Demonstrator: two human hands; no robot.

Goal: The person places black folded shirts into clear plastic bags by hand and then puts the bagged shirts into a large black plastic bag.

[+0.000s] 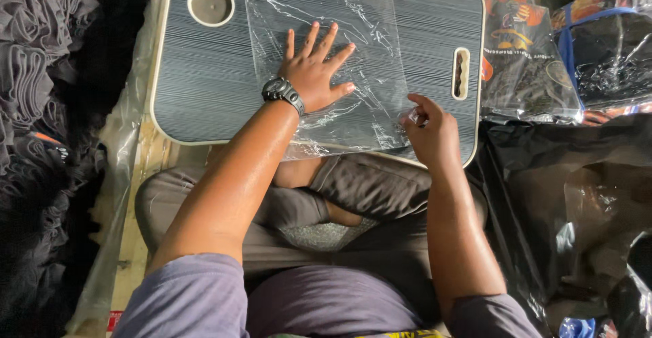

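A person sitting cross-legged works at a dark striped lap tray (204, 94), pressing a clear plastic bag (326, 53) flat against its top. The left hand (314, 73) lies palm down on the bag with all five fingers spread wide, holding nothing, only weighing the film down; a black wristwatch (282, 92) sits just behind it on the wrist. The bag stretches away from that flat palm on every side, running up past the fingertips toward the far edge of the tray and back down past the wrist, where its near edge hangs slightly over the tray's front rim above the person's knees. The right hand (429, 129) is curled, thumb and forefinger pressed together on the bag's lower right corner, so the film runs leftward and away from that pinch toward the other hand. The two hands are near each other but apart, with wrinkled, glossy plastic between them. Beyond the left hand's little finger, in the tray's far left corner, is a round cup recess (210, 4); beyond the right hand, a narrow handle slot (461, 73) cuts through the tray's right edge. Farther right of the pinching hand lie packed dark garments in clear bags (523, 60) and a sheet of black plastic (577, 195). To the left of the tray, well apart from both hands, is a heap of grey folded cloth (27, 73).
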